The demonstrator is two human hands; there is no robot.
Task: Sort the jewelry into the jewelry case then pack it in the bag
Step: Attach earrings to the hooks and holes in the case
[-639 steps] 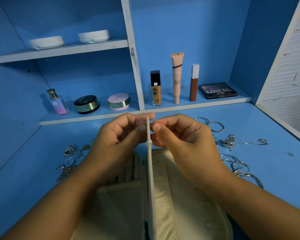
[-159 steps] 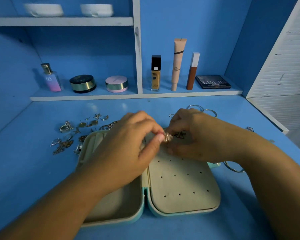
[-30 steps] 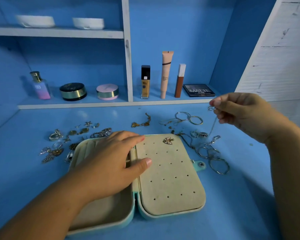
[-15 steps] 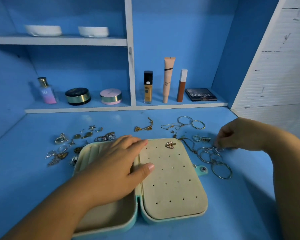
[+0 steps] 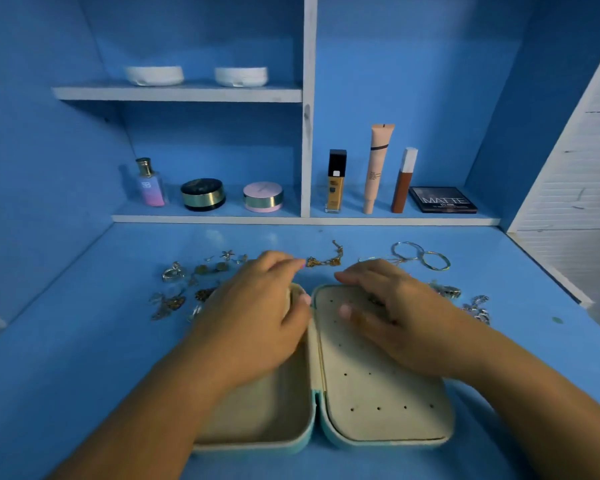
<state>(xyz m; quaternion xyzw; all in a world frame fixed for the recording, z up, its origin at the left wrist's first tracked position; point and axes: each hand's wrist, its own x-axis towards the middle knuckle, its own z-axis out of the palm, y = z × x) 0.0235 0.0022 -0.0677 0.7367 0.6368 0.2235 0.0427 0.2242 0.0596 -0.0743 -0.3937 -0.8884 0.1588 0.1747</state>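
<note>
The jewelry case [image 5: 378, 403] lies open and flat on the near part of the blue table [image 5: 84, 358]. The left hand [image 5: 257, 317] rests with relaxed fingers on its left half, and the right hand [image 5: 395, 313] lies flat, fingers straight, on the perforated right panel; neither grips anything. Beyond the case lie small charms and rings [image 5: 184, 289] at far left, a gold chain [image 5: 326, 259] in the middle and thin hoops [image 5: 421, 256] at right, with cosmetics on the low shelf [image 5: 291, 220] farthest back.

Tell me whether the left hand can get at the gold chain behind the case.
Probably yes: the left hand has its fingertips right beside the gold chain, nothing lying between them.
</note>
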